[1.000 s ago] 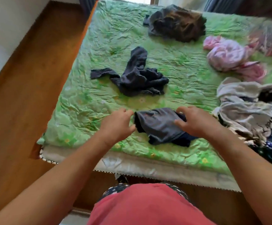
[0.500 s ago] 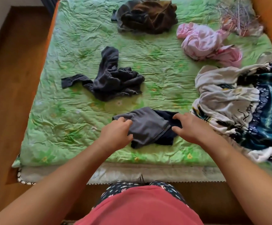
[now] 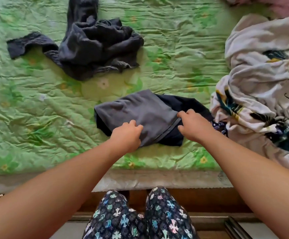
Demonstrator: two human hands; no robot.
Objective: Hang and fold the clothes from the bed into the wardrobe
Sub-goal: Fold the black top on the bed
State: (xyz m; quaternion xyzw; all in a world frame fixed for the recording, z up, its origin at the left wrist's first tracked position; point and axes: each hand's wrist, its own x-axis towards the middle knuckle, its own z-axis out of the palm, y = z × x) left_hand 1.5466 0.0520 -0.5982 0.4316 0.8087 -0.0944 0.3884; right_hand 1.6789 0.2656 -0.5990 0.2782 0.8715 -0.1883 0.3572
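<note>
A folded grey garment (image 3: 137, 112) lies on top of a dark navy piece near the front edge of the bed with its green quilt (image 3: 37, 104). My left hand (image 3: 127, 135) rests curled on the grey garment's near edge. My right hand (image 3: 194, 125) pinches the garment's right edge where grey meets navy. A crumpled dark grey garment (image 3: 92, 47) lies further back on the quilt, apart from both hands.
A heap of white and teal patterned clothes (image 3: 264, 87) fills the bed's right side, close to my right hand. Pink cloth (image 3: 285, 6) shows at the top right corner. The bed's wooden frame (image 3: 200, 199) and my patterned trousers (image 3: 140, 216) are below.
The view has tilted down and closer to the bed. My left hand has slid onto the grey garment's near edge, and the garment lies flatter and more neatly folded.
</note>
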